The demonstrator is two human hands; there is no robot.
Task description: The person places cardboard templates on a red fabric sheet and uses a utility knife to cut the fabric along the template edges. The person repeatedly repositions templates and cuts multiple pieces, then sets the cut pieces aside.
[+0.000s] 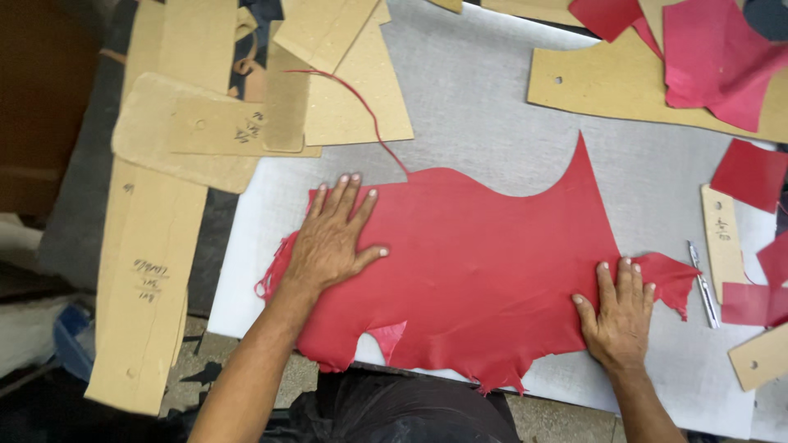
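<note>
Flattening red leather hide (484, 262) on grey cutting board (492, 107), left hand (328, 242) and right hand (620, 316) both spread open, palms pressing evenly, gripping nothing.

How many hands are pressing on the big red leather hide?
2: the left hand lies flat on the red leather hide near its left edge, the right hand at its lower right edge.
</note>
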